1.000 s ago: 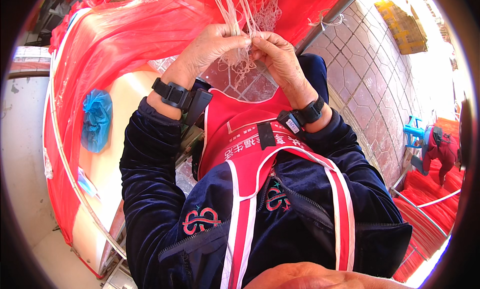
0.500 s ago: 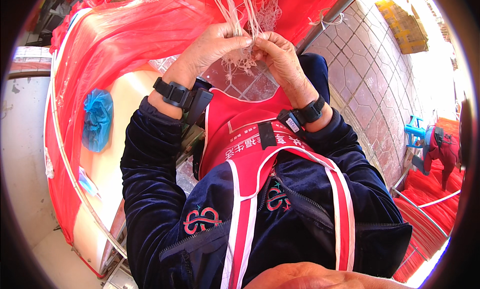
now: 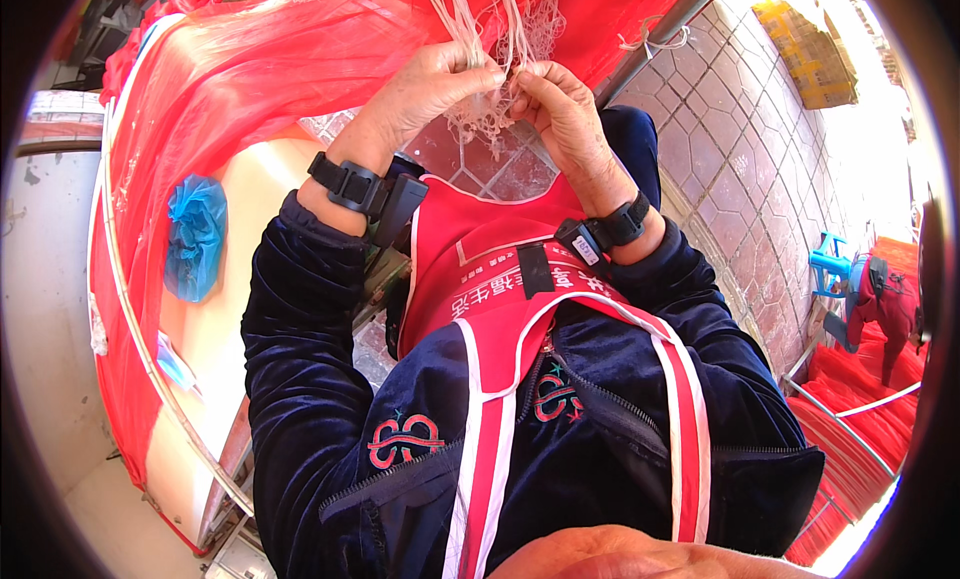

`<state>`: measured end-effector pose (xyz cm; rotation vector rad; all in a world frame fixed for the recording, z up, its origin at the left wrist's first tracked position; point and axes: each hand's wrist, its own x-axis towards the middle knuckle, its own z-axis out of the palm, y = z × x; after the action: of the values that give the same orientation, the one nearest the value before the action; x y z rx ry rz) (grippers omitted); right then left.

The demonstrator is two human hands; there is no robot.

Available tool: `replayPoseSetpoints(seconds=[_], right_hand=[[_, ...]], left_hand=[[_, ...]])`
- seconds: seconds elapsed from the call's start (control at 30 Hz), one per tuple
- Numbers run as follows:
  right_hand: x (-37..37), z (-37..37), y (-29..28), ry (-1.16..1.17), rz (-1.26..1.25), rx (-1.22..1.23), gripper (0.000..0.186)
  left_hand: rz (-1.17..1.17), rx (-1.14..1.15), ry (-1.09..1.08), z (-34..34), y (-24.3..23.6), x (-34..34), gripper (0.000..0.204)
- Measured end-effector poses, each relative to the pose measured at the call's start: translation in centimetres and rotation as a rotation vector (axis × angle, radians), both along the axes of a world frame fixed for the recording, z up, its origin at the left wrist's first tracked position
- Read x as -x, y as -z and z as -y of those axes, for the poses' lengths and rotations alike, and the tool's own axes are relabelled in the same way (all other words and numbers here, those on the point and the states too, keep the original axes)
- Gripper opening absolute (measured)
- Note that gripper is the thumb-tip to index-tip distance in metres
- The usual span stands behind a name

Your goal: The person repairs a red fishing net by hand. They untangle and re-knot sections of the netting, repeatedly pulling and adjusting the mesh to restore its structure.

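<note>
A bundle of thin whitish netting (image 3: 486, 117) hangs in loose strands from the top edge and ends in a tangled, knotted fringe. My left hand (image 3: 437, 84) is closed on the strands, thumb pressed against the fingers. Close beside it, my right hand (image 3: 560, 107) pinches the netting between thumb and forefinger, its other fingers curled. The two thumbs and fingertips nearly meet. Whatever finer detail lies between the fingertips is too small to make out. Each wrist wears a black strap with a small device.
Red sheer fabric (image 3: 290, 64) drapes over a frame at the upper left. A blue plastic bag (image 3: 197, 237) lies on a cream board (image 3: 240, 204). To the right are a metal pole (image 3: 655, 49), a cardboard box (image 3: 808, 54), a blue stool (image 3: 830, 264) and tiled floor (image 3: 725, 129).
My right hand has shifted very slightly right, with the netting strand moving along. The left hand keeps almost the same place and grip.
</note>
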<state>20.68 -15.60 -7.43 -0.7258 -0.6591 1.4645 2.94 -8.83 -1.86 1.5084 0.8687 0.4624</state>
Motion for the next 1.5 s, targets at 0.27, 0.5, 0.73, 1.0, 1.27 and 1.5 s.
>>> replayPoseSetpoints(seconds=[0.27, 0.5, 0.73, 1.0, 1.27, 1.5], right_hand=[[-0.2, 0.0, -0.2, -0.101, 0.041, 0.044, 0.013], [-0.1, 0.0, -0.2, -0.089, 0.031, 0.056, 0.007], [-0.2, -0.3, 0.5, -0.067, 0.021, 0.054, 0.007], [-0.5, -0.4, 0.7, -0.047, -0.022, 0.054, 0.008], [-0.6, -0.2, 0.6, -0.064, -0.008, 0.053, 0.008], [-0.4, -0.1, 0.7, -0.102, 0.076, 0.007, 0.009]], left_hand=[[-0.022, 0.035, 0.021, 0.0, 0.3, -0.1, 0.024], [-0.059, 0.049, -0.011, 0.0, 0.4, -0.1, 0.023], [-0.068, 0.039, -0.016, 0.2, 0.0, -0.1, 0.021], [0.039, 0.035, -0.08, 0.3, -0.2, 0.0, 0.02], [0.032, 0.033, -0.008, 0.1, -0.4, -0.1, 0.023], [0.016, -0.021, -0.014, 0.3, -0.2, -0.4, 0.021]])
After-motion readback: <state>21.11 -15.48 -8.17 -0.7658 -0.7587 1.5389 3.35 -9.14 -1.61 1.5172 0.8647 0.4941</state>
